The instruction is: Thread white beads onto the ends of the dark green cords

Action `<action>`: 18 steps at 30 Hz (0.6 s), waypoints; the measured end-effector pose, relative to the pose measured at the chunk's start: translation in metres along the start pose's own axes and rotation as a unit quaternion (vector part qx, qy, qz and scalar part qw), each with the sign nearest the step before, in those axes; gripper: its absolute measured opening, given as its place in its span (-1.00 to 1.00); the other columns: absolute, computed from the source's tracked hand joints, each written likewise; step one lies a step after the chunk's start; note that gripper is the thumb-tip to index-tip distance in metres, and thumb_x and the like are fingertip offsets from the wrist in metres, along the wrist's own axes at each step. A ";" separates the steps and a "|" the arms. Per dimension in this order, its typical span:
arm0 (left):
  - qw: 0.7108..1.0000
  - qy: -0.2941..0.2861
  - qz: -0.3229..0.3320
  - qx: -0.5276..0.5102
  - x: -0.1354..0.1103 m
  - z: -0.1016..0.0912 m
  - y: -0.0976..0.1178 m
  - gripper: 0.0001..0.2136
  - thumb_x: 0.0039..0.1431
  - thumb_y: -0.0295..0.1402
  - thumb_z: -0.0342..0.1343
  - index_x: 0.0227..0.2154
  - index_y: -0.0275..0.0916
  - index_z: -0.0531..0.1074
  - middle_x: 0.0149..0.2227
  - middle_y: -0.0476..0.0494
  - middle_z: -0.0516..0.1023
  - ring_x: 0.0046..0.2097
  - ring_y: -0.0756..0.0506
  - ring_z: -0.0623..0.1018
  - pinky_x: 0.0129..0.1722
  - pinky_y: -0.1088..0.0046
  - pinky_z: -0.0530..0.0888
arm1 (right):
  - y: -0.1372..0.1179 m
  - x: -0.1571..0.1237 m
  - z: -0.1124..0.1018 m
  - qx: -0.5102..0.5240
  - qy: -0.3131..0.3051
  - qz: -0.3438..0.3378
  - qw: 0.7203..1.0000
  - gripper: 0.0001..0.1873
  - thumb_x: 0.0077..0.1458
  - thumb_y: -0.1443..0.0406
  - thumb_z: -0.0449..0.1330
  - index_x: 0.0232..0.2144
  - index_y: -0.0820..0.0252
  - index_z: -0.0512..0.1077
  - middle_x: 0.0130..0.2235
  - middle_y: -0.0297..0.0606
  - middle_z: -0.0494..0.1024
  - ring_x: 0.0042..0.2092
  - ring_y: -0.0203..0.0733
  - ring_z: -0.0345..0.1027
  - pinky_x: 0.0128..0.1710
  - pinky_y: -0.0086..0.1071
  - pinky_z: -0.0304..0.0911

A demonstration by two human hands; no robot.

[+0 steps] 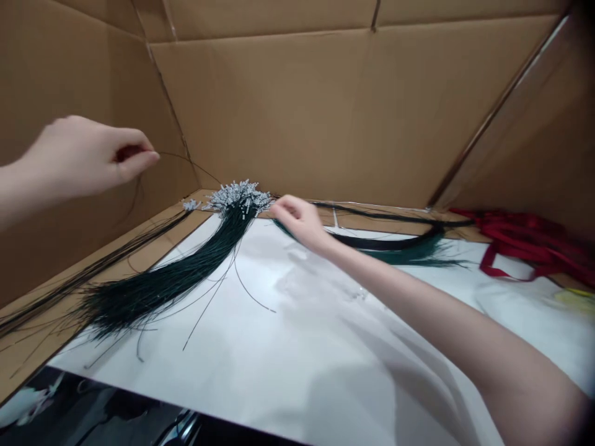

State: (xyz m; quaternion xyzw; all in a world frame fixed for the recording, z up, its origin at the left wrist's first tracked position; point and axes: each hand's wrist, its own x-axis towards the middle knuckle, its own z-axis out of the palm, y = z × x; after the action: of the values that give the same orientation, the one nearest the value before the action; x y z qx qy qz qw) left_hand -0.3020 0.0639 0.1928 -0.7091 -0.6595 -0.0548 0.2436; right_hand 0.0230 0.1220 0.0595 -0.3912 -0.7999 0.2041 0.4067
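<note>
My left hand (pixel 88 155) is raised at the left, thumb and fingertips pinched on a thin dark strand (pixel 195 163) that runs down toward the pale tips of a bundle. This thick bundle of dark green strands (pixel 176 272) lies fanned out on the white sheet, its small silvery-white tips (pixel 239 197) clustered at the far end. My right hand (pixel 300 220) is closed just right of that cluster, fingertips at its edge; what they hold is hidden. Several loose strands stick out of the bundle.
Cardboard walls (pixel 297 111) stand behind and at the left. A thinner bundle of dark strands (pixel 125 254) lies at the left, another dark green bundle (pixel 404 251) at the right. Red ribbon (pixel 525 241) is heaped far right. The white sheet (pixel 242 371) covers the work surface.
</note>
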 end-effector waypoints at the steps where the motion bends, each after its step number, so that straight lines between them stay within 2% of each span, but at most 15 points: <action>1: 0.999 -0.004 0.014 0.038 -0.002 -0.006 0.018 -0.53 0.34 -0.04 -0.20 -0.01 -0.27 0.42 -0.21 -0.16 0.50 -0.17 -0.22 0.46 -0.13 0.26 0.35 | -0.024 -0.006 0.013 0.038 -0.032 -0.020 0.999 -0.71 0.34 0.11 0.07 -0.18 0.18 0.48 -0.12 -0.29 0.60 -0.08 -0.28 0.46 -0.06 -0.42 0.36; 3: 0.996 -0.001 0.054 0.069 -0.007 -0.014 0.050 -0.54 0.37 -0.09 -0.28 -0.05 -0.25 0.44 -0.23 -0.20 0.52 -0.24 -0.24 0.50 -0.25 0.29 0.36 | -0.065 -0.017 0.034 0.097 -0.090 -0.042 0.990 -0.64 0.28 0.00 0.11 -0.10 0.08 0.49 -0.11 -0.37 0.62 -0.11 -0.32 0.48 -0.14 -0.49 0.38; 4: 0.994 -0.008 0.074 0.078 -0.010 -0.017 0.064 -0.54 0.37 -0.11 -0.29 -0.10 -0.25 0.45 -0.25 -0.21 0.53 -0.26 -0.24 0.51 -0.29 0.31 0.36 | -0.081 -0.021 0.041 0.132 -0.120 -0.040 0.983 -0.60 0.25 -0.03 0.13 -0.07 0.08 0.47 -0.12 -0.34 0.63 -0.12 -0.30 0.49 -0.18 -0.48 0.39; 5: 0.993 -0.006 0.078 0.084 -0.012 -0.018 0.076 -0.55 0.36 -0.11 -0.28 -0.16 -0.25 0.47 -0.28 -0.21 0.53 -0.29 -0.23 0.51 -0.32 0.33 0.35 | -0.093 -0.024 0.045 0.209 -0.170 0.009 0.963 -0.58 0.18 -0.02 0.22 -0.10 0.15 0.47 -0.13 -0.25 0.63 -0.13 -0.24 0.49 -0.21 -0.44 0.38; 6: 0.992 -0.008 0.089 0.087 -0.014 -0.019 0.085 -0.57 0.36 -0.13 -0.27 -0.20 -0.25 0.46 -0.29 -0.20 0.54 -0.30 -0.22 0.51 -0.34 0.36 0.34 | -0.101 -0.026 0.047 0.270 -0.214 0.038 0.938 -0.66 0.19 0.04 0.25 -0.18 0.19 0.47 -0.18 -0.22 0.63 -0.18 -0.23 0.49 -0.27 -0.43 0.37; 7: 0.992 -0.008 0.089 0.088 -0.016 -0.021 0.093 -0.58 0.35 -0.13 -0.25 -0.25 -0.25 0.46 -0.31 -0.18 0.54 -0.32 -0.21 0.52 -0.35 0.39 0.32 | -0.106 -0.027 0.048 0.308 -0.237 0.050 0.920 -0.75 0.28 0.13 0.17 -0.27 0.21 0.45 -0.32 -0.24 0.62 -0.29 -0.26 0.49 -0.32 -0.44 0.35; 8: 0.992 -0.009 0.093 0.087 -0.017 -0.022 0.098 -0.60 0.35 -0.14 -0.24 -0.28 -0.25 0.45 -0.32 -0.17 0.54 -0.32 -0.19 0.52 -0.37 0.41 0.30 | -0.109 -0.027 0.046 0.328 -0.253 0.056 0.908 -0.74 0.34 0.21 0.09 -0.34 0.22 0.43 -0.45 -0.30 0.57 -0.38 -0.30 0.45 -0.37 -0.45 0.33; 10: 0.991 -0.018 0.103 0.087 -0.019 -0.026 0.101 -0.60 0.36 -0.14 -0.25 -0.28 -0.26 0.43 -0.30 -0.17 0.54 -0.31 -0.19 0.52 -0.36 0.41 0.31 | -0.109 -0.027 0.037 0.332 -0.257 0.047 0.906 -0.62 0.42 0.30 -0.06 -0.43 0.22 0.39 -0.65 -0.45 0.39 -0.55 -0.35 0.33 -0.44 -0.47 0.29; 12: 0.990 -0.028 0.103 0.090 -0.020 -0.030 0.098 -0.57 0.38 -0.13 -0.29 -0.20 -0.28 0.43 -0.24 -0.23 0.56 -0.27 -0.22 0.54 -0.32 0.36 0.35 | -0.102 -0.025 0.024 0.317 -0.245 0.037 0.916 -0.59 0.43 0.31 -0.09 -0.47 0.22 0.36 -0.72 -0.52 0.27 -0.62 -0.38 0.23 -0.49 -0.49 0.24; 15: 0.991 -0.032 0.096 0.084 -0.019 -0.031 0.086 -0.49 0.40 -0.10 -0.35 -0.05 -0.32 0.41 -0.17 -0.34 0.55 -0.20 -0.30 0.55 -0.24 0.23 0.42 | -0.087 -0.023 0.001 0.283 -0.225 0.019 0.932 -0.57 0.44 0.34 -0.09 -0.48 0.22 0.35 -0.73 -0.53 0.27 -0.64 -0.40 0.19 -0.52 -0.52 0.18; 18: 0.996 -0.038 0.052 0.060 -0.018 -0.029 0.073 -0.48 0.39 -0.08 -0.35 -0.02 -0.31 0.41 -0.17 -0.36 0.55 -0.18 -0.34 0.54 -0.22 0.15 0.45 | -0.068 -0.021 -0.021 0.237 -0.194 0.006 0.952 -0.59 0.43 0.37 -0.07 -0.48 0.23 0.37 -0.71 -0.51 0.30 -0.61 -0.42 0.18 -0.53 -0.55 0.15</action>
State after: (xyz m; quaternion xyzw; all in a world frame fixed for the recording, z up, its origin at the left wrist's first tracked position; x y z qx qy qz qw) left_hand -0.2268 0.0342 0.1909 -0.7281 -0.6324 0.0245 0.2634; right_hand 0.0161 0.0642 0.1051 -0.2414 -0.7893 0.4625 0.3238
